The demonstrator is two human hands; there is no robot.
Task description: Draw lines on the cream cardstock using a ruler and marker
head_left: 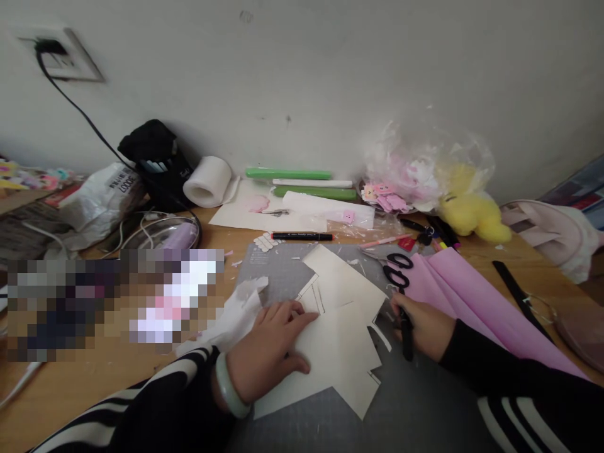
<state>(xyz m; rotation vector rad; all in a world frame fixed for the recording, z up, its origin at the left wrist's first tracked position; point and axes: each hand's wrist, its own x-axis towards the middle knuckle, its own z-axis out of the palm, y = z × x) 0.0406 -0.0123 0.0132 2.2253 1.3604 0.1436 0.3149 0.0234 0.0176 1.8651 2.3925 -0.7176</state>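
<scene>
My left hand (278,346), with a pale bangle at the wrist, rests on a cream sheet of card (337,340), its fingers stretched out. The card has jagged, cut edges and black pen lines near its upper left. It lies on a grey cutting mat (302,434). At the card's right side, my right hand (422,324) is closed around a black craft knife (406,333); its tip is hard to make out. A narrow cut strip (382,336) of card lies between that hand and the card. Black-handled scissors (397,270) are just beyond the right hand.
Pink paper (476,296) lies at the right beside a black strip (519,296). Crumpled white paper (236,314) is at the left. A black marker (302,236), a paper roll (207,181), green rolls (287,173) and a yellow plush toy (472,211) line the back.
</scene>
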